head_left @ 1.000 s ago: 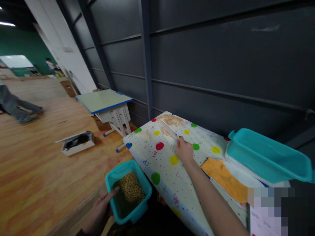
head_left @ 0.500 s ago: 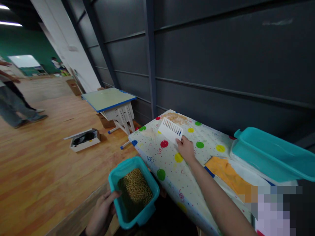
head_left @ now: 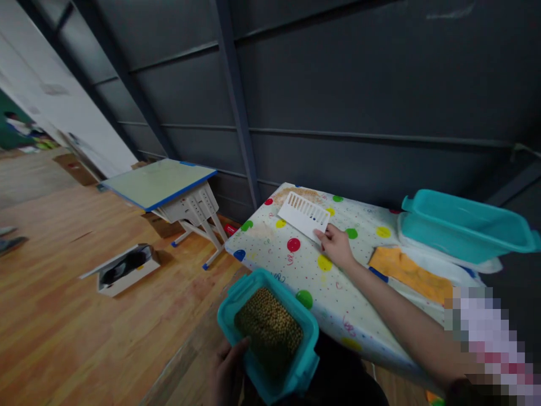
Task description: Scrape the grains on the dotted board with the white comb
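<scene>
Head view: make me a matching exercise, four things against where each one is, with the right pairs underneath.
Things
1. white slotted piece
2. round grains
3. orange cloth
4. white box

Places
A. near the larger teal tub
B. on the wooden floor
C. in the right hand
D. inside the smaller teal tub held by the left hand

Pairs: 1-C, 2-D, 3-A, 4-B

The right hand (head_left: 336, 243) is bare, and the right forearm (head_left: 406, 307) is also bare, slim, with smooth outline, until a dark sleeve (head_left: 462, 390) near the elbow. The left hand (head_left: 228, 369) is bare too, but dim. Dark clothing (head_left: 344, 372) covers the body; its details are unclear.
</scene>
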The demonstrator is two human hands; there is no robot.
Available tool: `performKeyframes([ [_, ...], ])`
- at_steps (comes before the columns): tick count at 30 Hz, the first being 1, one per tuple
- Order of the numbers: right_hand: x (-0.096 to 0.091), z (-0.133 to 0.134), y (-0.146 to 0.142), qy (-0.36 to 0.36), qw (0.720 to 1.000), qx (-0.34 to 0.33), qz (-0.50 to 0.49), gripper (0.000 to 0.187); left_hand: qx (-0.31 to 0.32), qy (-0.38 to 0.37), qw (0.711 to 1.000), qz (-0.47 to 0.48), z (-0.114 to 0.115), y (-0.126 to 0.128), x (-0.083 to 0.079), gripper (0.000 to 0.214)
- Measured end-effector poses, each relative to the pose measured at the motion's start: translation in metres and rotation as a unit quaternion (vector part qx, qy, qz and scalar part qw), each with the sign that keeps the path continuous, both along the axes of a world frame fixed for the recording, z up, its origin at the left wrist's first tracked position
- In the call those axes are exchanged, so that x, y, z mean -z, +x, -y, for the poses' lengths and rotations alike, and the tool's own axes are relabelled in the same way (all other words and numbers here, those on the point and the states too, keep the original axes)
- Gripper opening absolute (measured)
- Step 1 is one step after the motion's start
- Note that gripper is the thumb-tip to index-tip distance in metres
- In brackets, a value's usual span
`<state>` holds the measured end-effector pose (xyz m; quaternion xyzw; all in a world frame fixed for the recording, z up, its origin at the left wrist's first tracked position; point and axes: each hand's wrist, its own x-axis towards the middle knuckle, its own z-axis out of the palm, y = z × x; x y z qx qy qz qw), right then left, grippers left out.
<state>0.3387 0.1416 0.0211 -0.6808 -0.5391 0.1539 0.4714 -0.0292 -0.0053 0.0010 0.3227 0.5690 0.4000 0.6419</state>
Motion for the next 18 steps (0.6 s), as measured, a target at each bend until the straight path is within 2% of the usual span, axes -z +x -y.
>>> performKeyframes([
  [4, -0.008, 0.008, -0.009, -0.023, 0.997, 0.017, 0.07, 0.026, 0.004, -0.01, 0.997, 0.074, 0.004, 0.011, 0.006, 0.036],
  [7, -0.009, 0.014, -0.021, -0.045, 0.99, -0.009, 0.131, 0.018, -0.017, 0.004, 0.994, 0.107, 0.008, 0.018, 0.012, 0.042],
  [11, -0.008, 0.017, -0.043, -0.068, 0.975, -0.044, 0.207, 0.014, -0.007, 0.003, 0.997, 0.08, 0.008, 0.018, 0.012, 0.046],
  [16, -0.017, 0.013, -0.077, -0.11, 0.955, -0.083, 0.262, 0.017, -0.082, 0.015, 0.996, 0.013, 0.005, 0.012, 0.003, 0.024],
  [18, -0.021, 0.011, -0.09, -0.126, 0.95, -0.095, 0.27, 0.016, -0.097, 0.02, 0.995, 0.01, 0.005, 0.01, 0.002, 0.022],
])
